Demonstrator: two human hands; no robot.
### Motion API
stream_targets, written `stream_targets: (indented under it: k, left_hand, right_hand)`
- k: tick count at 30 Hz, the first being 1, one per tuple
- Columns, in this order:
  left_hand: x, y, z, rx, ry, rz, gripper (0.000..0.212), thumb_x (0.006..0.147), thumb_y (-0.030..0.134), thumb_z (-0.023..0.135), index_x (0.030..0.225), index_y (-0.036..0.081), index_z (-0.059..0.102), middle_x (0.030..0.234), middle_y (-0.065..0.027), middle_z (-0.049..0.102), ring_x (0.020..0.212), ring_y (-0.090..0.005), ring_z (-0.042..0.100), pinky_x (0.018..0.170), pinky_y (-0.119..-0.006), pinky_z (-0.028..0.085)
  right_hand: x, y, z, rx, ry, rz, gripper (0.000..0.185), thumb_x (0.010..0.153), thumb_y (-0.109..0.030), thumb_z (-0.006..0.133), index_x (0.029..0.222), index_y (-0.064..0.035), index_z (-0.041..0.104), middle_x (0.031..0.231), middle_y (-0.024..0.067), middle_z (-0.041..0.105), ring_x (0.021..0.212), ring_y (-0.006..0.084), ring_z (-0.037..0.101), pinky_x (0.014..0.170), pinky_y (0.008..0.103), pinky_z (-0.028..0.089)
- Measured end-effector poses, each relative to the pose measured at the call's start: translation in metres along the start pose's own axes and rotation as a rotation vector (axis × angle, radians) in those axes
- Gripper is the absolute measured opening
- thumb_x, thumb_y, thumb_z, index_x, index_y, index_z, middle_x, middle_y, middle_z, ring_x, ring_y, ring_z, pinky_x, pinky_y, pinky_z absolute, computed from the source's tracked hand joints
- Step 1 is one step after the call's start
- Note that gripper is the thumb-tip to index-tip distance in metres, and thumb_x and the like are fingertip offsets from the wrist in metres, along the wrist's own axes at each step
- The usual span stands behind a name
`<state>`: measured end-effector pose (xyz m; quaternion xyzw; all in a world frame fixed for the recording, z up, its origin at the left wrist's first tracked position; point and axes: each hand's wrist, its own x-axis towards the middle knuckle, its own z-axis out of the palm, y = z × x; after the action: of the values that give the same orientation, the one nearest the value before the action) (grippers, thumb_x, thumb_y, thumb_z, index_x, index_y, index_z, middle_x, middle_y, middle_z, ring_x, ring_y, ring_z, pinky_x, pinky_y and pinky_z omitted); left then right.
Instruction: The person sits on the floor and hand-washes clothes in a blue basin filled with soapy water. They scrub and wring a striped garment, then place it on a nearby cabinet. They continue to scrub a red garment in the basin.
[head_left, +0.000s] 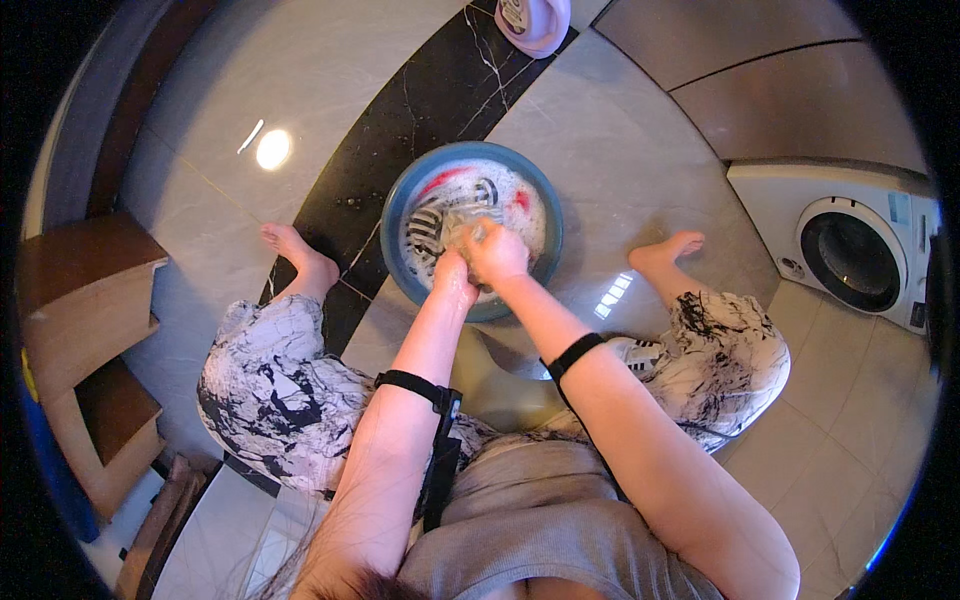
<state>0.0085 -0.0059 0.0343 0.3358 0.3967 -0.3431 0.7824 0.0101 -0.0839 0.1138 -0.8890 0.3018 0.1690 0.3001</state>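
A round blue-grey basin (553, 259) stands on the floor between my feet, holding foamy water and wet laundry. Both of my hands meet above its near half. My right hand (498, 251) is closed around a bunched piece of wet, pale cloth (466, 223). Pressed against it from the left, my left hand (453, 276) grips the same bunch; its fingers are largely hidden. Black-and-white striped fabric (425, 231) lies in the suds just left of the hands. Red fabric (445, 180) shows through the foam at the far side, with another red patch to the right.
A lilac detergent bottle (534, 26) stands beyond the basin on the dark marble strip (409, 97). At right is a white front-loading washing machine (832, 244). Wooden steps (94, 277) are at left. A striped white shoe (636, 354) sits by my right leg.
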Motion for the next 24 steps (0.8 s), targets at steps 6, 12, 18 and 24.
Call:
stream_targets:
  k: [6,12,18,24]
  left_hand:
    - [-0.018,0.012,0.015,0.446,-0.030,0.295,0.029,0.095,0.019,0.044,0.118,0.003,0.051,0.107,-0.0101,0.060,0.098,-0.0202,0.055,0.088,-0.035,0.044]
    - [-0.019,-0.014,0.010,0.778,-0.328,0.165,0.035,0.088,0.018,0.053,0.119,0.002,0.051,0.110,-0.0091,0.059,0.099,-0.0206,0.055,0.087,-0.031,0.042]
    - [0.001,0.006,-0.011,-0.119,-0.197,-0.274,0.051,0.089,0.054,0.044,0.108,0.008,0.056,0.100,-0.0106,0.062,0.092,-0.0269,0.059,0.081,-0.040,0.048]
    - [0.008,-0.006,-0.017,0.072,-0.117,-0.018,0.038,0.089,0.045,0.055,0.099,0.009,0.060,0.083,-0.0068,0.062,0.069,-0.0212,0.060,0.060,-0.038,0.051]
  right_hand:
    - [0.037,0.077,0.004,-0.055,-0.178,-0.049,0.049,0.079,-0.038,0.057,0.112,-0.0026,0.061,0.126,0.0254,0.050,0.109,0.0335,0.056,0.091,0.0413,0.045]
    - [0.054,0.076,0.016,0.417,-0.202,-0.061,0.066,0.077,-0.032,0.060,0.136,-0.0113,0.041,0.120,0.0260,0.055,0.110,0.0364,0.055,0.092,0.0400,0.044]
    - [-0.022,0.022,-0.004,0.097,-0.064,-0.363,0.043,0.077,-0.028,0.059,0.118,-0.0179,0.052,0.103,0.0214,0.061,0.084,0.0394,0.063,0.076,0.0481,0.050]
    - [-0.040,0.005,-0.008,-0.138,-0.061,-0.323,0.035,0.083,-0.038,0.052,0.088,-0.0042,0.060,0.088,0.0197,0.064,0.071,0.0387,0.064,0.063,0.0473,0.052]
